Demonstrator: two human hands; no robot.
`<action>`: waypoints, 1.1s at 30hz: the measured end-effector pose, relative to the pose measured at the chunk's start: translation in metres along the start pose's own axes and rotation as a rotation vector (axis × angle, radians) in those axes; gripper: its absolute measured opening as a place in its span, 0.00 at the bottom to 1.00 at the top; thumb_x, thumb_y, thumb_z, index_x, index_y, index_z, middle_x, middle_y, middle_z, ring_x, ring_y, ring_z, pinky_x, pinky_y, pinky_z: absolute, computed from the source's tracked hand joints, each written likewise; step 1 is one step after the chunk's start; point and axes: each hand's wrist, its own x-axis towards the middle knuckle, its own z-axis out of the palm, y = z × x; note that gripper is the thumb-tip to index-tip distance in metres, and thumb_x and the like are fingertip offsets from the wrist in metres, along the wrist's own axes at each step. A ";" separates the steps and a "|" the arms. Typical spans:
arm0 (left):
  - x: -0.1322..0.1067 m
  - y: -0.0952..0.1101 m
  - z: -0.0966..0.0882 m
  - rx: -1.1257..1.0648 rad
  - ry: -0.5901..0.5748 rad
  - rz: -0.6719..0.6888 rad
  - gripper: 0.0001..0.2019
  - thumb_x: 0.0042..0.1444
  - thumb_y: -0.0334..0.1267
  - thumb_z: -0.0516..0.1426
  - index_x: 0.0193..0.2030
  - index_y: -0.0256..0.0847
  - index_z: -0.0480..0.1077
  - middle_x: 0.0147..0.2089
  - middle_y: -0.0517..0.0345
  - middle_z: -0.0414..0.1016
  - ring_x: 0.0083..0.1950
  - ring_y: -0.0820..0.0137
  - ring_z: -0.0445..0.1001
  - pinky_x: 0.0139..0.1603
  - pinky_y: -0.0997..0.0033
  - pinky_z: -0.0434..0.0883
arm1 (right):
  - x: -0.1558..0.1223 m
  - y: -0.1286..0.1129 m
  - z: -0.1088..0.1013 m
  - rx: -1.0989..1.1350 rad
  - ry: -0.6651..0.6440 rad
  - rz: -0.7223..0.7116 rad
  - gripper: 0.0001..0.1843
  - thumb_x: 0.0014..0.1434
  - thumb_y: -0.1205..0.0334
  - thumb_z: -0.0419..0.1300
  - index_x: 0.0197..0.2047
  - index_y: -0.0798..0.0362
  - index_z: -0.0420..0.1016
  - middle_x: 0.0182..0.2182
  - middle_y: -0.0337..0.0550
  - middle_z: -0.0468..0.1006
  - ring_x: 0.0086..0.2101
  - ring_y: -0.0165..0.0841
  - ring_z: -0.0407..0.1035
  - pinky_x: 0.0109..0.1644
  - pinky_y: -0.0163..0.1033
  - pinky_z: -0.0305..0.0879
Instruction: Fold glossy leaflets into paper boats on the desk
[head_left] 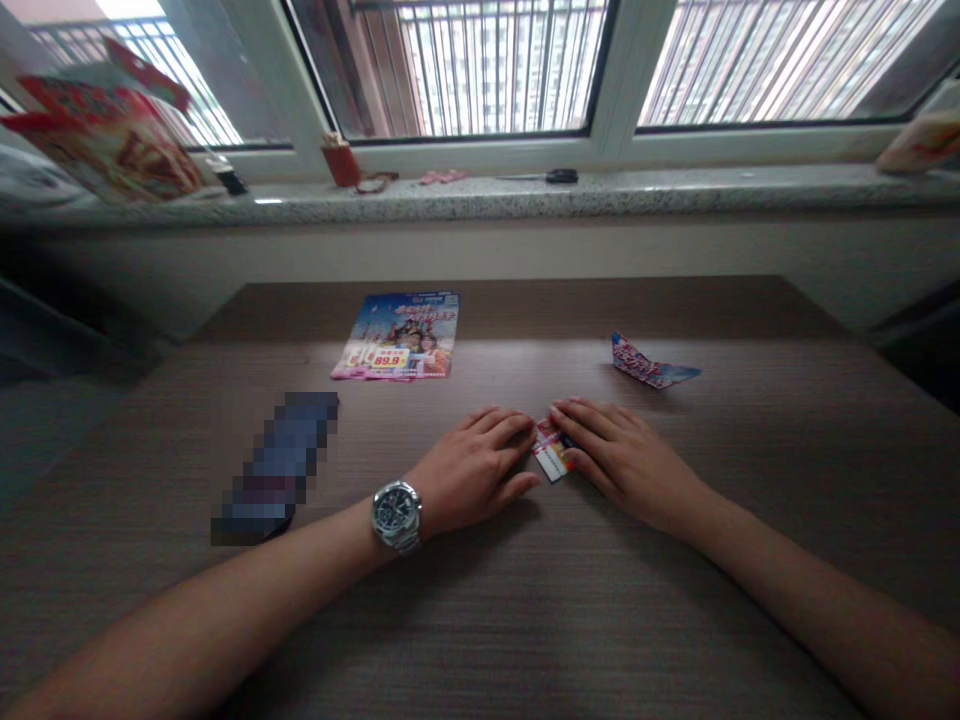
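Observation:
A small folded piece of printed paper, white, red and yellow, lies on the table between my two hands. My right hand rests flat over its right side, fingers stretched out, hiding part of it. At the paper's upper left corner are the fingertips of my left hand; its fingers lie outstretched on the table and its thumb is apart. Whether those fingertips press on the paper or only sit beside it, I cannot tell. Beyond my right hand stands a folded paper boat with blue and red print.
A stack of colourful flyers lies toward the back left of the wooden table. Left of my forearm is a dark blue, pixelated object. The windowsill bears a red container, a black-handled tool and a red bag.

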 end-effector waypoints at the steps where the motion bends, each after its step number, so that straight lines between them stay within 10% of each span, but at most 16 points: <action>1: 0.000 0.000 0.000 0.010 0.003 0.005 0.25 0.69 0.51 0.51 0.65 0.36 0.65 0.66 0.46 0.67 0.67 0.57 0.64 0.72 0.55 0.58 | 0.000 -0.001 0.001 0.007 0.000 -0.016 0.28 0.73 0.54 0.48 0.71 0.55 0.59 0.68 0.52 0.64 0.67 0.43 0.58 0.68 0.55 0.58; 15: -0.002 0.002 0.000 0.060 0.030 0.091 0.25 0.70 0.50 0.49 0.65 0.35 0.66 0.66 0.45 0.69 0.65 0.57 0.70 0.67 0.56 0.68 | -0.001 -0.006 0.004 0.019 -0.155 -0.065 0.34 0.73 0.47 0.44 0.75 0.54 0.45 0.73 0.48 0.47 0.71 0.38 0.43 0.73 0.53 0.48; 33: -0.005 0.008 0.001 0.061 0.035 0.022 0.21 0.71 0.45 0.51 0.66 0.39 0.66 0.68 0.50 0.68 0.68 0.64 0.67 0.75 0.57 0.55 | 0.000 -0.008 0.004 0.027 -0.172 -0.034 0.35 0.73 0.45 0.43 0.75 0.53 0.47 0.73 0.45 0.48 0.71 0.37 0.43 0.74 0.53 0.47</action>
